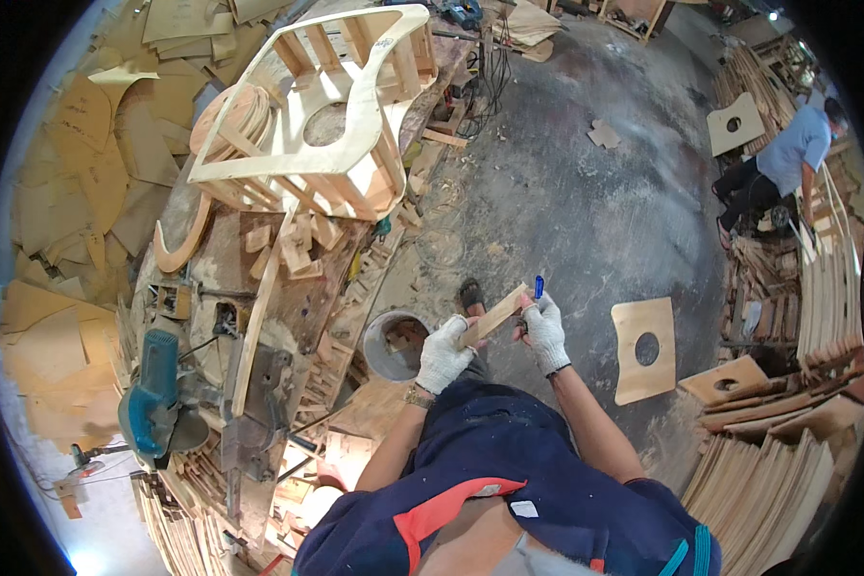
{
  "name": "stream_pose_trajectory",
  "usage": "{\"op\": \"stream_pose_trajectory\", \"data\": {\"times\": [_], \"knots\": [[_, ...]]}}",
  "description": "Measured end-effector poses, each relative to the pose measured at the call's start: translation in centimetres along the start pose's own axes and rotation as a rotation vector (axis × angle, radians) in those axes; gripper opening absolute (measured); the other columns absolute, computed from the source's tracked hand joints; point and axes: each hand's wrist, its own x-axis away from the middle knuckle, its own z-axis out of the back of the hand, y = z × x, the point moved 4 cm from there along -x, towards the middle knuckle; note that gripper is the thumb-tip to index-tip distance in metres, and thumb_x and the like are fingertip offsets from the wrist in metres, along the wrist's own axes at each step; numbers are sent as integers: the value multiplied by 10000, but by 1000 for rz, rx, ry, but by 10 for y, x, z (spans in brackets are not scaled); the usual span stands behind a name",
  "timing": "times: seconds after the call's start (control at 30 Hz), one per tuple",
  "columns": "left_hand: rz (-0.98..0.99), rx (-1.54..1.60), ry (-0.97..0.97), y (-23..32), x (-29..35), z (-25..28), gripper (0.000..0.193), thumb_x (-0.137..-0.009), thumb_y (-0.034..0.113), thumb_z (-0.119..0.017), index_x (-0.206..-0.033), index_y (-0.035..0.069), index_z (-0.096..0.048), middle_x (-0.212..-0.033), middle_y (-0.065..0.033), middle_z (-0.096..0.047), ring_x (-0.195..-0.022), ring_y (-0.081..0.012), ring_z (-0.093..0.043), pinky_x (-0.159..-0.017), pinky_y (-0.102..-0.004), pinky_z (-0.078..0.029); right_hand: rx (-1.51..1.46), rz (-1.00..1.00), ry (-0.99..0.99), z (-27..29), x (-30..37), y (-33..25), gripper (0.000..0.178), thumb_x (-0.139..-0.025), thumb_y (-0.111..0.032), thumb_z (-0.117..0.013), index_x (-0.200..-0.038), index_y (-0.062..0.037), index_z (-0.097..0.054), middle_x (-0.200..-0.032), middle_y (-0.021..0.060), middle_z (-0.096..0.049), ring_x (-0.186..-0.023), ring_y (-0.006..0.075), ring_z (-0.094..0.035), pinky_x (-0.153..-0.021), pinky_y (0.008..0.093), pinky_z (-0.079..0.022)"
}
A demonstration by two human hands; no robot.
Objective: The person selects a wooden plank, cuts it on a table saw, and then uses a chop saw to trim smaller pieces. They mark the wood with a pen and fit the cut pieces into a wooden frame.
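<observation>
My left hand (445,355), in a white knit glove with bare fingertips, is closed round the near end of a short flat wooden strip (499,315). The strip slants up and to the right, in front of my body. My right hand (545,336), gloved the same way, is closed at the strip's far end. A slim blue pen-like object (539,286) sticks up out of its grip; its lower part is hidden by the fingers. Below the left hand's side stands a round grey bucket (372,348) with wood offcuts inside.
A wooden seat frame (341,182) stands on the cluttered workbench (223,252) at left, near a teal power saw (161,379). A plywood panel with a round hole (632,370) lies on the floor at right, near stacked boards (763,499). Another person (792,149) bends over wood at far right.
</observation>
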Motion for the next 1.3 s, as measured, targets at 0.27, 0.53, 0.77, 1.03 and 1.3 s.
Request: {"op": "stream_pose_trajectory", "data": {"times": [0.27, 0.53, 0.77, 1.03, 1.3], "knots": [[-110, -41, -149, 7, -185, -2, 408, -906, 320, -696, -1217, 60, -655, -962, -160, -645, -897, -377, -663, -776, -434, -524, -2, 144, 41, 19, -160, -93, 323, -1019, -271, -627, -1238, -45, -553, -802, 76, -663, -405, 116, -529, -344, 239, -371], [-96, -349, -3, 49, -348, 66, 370, -912, 167, -639, -1277, 110, -615, -1039, -170, -657, -899, -347, -674, -768, -443, -544, -98, 170, -222, -44, -306, -199, 447, -1061, -366, -538, -1346, -22, -547, -788, 75, -673, -434, 101, -552, -356, 230, -357], [52, -653, 722, -20, -407, 261, 333, -904, 139, -655, -1225, 55, -671, -1019, -154, -721, -878, -287, -686, -804, -362, -533, -24, -15, -371, -121, -376, -220, 458, -1086, -389, -481, -1317, -8, -584, -832, 105, -692, -468, 88, -556, -370, 200, -332], [549, 91, 270, -146, -478, 285, 406, -987, 174, -639, -1323, -51, -611, -1157, -83, -706, -991, -133, -657, -901, -262, -521, 147, -191, -793, -199, -450, -227, 370, -1082, -344, -502, -1206, -22, -635, -741, 24, -659, -514, 72, -579, -435, 228, -390], [689, 605, 87, -169, -495, 245, 398, -1000, 147, -623, -1356, -26, -581, -1135, -89, -707, -933, -127, -682, -812, -258, -564, 377, -188, -1020, -256, -503, -242, 362, -973, -310, -671, -1124, 19, -682, -787, 50, -669, -532, 100, -551, -475, 267, -431]]}}
